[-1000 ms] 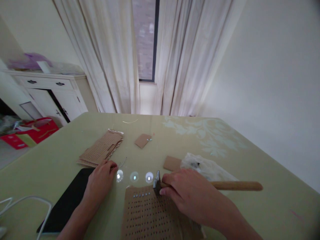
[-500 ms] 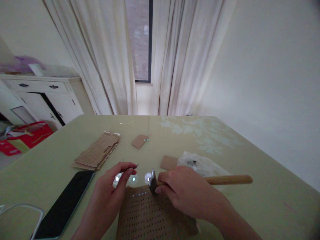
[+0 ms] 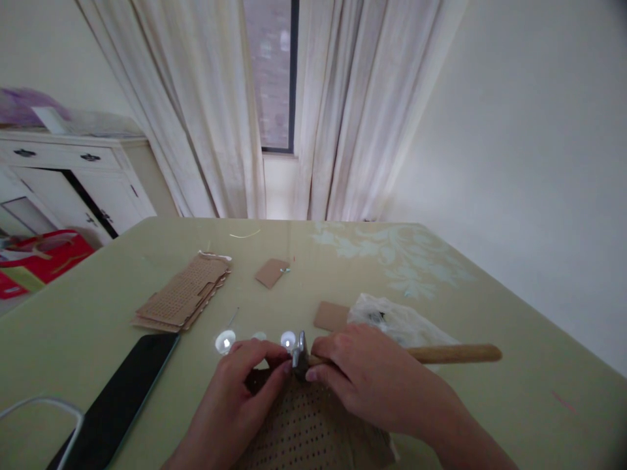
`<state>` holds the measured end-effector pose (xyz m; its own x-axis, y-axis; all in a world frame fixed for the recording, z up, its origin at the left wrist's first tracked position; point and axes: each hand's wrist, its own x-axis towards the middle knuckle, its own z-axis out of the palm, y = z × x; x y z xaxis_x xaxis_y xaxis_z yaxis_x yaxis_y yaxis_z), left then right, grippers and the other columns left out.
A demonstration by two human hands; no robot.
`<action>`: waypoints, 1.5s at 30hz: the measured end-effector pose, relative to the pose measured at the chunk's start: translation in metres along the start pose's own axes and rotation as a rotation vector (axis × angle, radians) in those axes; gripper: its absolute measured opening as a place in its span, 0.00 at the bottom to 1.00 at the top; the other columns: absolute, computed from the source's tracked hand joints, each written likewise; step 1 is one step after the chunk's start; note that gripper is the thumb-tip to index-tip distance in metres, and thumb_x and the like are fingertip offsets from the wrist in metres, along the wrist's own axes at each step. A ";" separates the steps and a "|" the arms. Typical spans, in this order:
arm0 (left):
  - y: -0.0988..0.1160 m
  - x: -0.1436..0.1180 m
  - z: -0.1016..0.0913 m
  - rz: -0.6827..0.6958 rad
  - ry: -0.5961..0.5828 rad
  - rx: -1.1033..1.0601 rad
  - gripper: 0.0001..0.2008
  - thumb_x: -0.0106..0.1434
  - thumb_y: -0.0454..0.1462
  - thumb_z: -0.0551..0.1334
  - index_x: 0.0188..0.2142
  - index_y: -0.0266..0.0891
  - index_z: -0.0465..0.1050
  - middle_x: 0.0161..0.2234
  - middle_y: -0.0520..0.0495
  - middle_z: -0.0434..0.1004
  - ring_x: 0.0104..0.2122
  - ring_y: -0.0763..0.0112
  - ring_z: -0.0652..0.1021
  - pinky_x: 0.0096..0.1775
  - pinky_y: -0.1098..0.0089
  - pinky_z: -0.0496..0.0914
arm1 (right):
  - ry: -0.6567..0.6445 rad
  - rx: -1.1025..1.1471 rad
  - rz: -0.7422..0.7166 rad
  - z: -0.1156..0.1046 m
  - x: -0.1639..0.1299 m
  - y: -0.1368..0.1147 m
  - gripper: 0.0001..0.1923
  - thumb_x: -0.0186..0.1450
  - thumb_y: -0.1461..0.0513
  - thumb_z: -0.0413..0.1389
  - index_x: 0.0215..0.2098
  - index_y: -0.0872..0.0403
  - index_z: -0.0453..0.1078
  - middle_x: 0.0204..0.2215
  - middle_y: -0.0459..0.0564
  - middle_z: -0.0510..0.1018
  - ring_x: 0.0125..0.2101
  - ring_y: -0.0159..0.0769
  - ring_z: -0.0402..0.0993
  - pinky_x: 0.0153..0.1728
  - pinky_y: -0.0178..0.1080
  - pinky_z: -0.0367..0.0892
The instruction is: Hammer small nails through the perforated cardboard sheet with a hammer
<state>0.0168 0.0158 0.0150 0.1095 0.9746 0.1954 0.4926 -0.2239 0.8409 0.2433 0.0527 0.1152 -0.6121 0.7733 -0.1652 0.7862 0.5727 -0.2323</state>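
Low in the frame, just left of centre, the left hand (image 3: 245,391) is pinched, fingertips pressed together at the top edge of the perforated cardboard sheet (image 3: 308,431); what is pinched cannot be told. Just to its right, the right hand (image 3: 365,382) is closed around the hammer (image 3: 441,354) close behind its head, which rests at the sheet's edge. A black tablet (image 3: 122,391) lies at lower left on the table (image 3: 514,365).

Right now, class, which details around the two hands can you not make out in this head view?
- What the left hand pinches: hidden by its fingertips.
- Top row of the perforated cardboard: covered by both hands.
- Hammer face: hidden behind the right hand.
- Phone: cut off by the bottom edge.
- Plastic bag contents: too small.
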 end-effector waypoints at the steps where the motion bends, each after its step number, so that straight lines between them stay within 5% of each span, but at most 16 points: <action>1: -0.001 0.001 0.000 -0.009 -0.011 -0.005 0.07 0.70 0.42 0.66 0.39 0.46 0.84 0.37 0.48 0.86 0.38 0.61 0.85 0.36 0.70 0.78 | 0.001 0.003 -0.002 0.001 0.000 0.001 0.15 0.76 0.53 0.59 0.36 0.51 0.79 0.31 0.50 0.86 0.34 0.46 0.84 0.31 0.41 0.57; 20: -0.003 0.002 -0.001 -0.028 -0.099 -0.079 0.07 0.71 0.42 0.65 0.41 0.45 0.82 0.38 0.48 0.86 0.39 0.62 0.86 0.35 0.72 0.77 | 0.003 0.007 0.003 0.002 -0.001 0.001 0.14 0.76 0.53 0.59 0.36 0.51 0.78 0.31 0.50 0.85 0.33 0.45 0.82 0.31 0.41 0.54; 45: 0.003 0.002 -0.003 0.051 -0.066 -0.010 0.06 0.71 0.39 0.65 0.40 0.45 0.83 0.36 0.49 0.85 0.36 0.64 0.84 0.35 0.71 0.75 | -0.002 0.015 0.005 -0.001 -0.003 0.001 0.13 0.77 0.55 0.58 0.37 0.52 0.79 0.32 0.51 0.86 0.34 0.45 0.83 0.31 0.41 0.56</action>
<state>0.0158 0.0171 0.0191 0.1913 0.9599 0.2050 0.4762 -0.2734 0.8357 0.2456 0.0509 0.1161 -0.6081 0.7757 -0.1685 0.7881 0.5646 -0.2453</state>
